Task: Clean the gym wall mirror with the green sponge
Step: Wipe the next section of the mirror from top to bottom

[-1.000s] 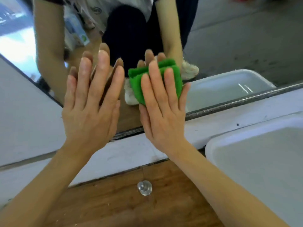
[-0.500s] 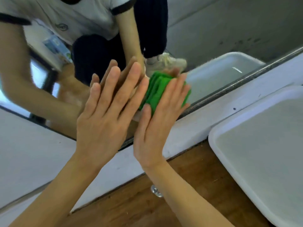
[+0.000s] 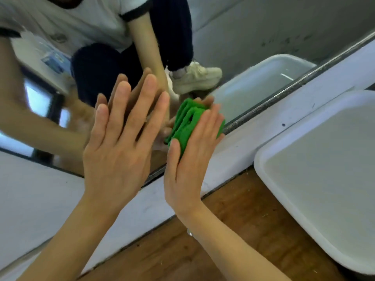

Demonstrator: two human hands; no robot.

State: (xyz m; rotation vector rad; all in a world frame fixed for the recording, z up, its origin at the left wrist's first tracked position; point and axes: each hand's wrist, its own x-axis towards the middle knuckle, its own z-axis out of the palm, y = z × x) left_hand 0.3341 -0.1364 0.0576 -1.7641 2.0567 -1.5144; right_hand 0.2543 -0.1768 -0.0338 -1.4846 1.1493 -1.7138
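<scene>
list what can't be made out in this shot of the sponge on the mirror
- Green sponge, head view: mostly covered by the right hand; its contact face can't be seen.
- Mirror: cut off by the top and left edges; any dirt is lost in blur.
- White tub: cut off at the right edge; contents unclear.
- Left hand: its palm is hidden, so contact with the glass can't be confirmed.

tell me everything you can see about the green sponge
The green sponge is bright green and soft-looking, with a folded or ridged edge and a small dark hole in its face. It is pressed flat against the mirror near the mirror's lower frame, under the straight fingers of the right hand, which cover much of it. Its reflection meets it in the glass.
</scene>
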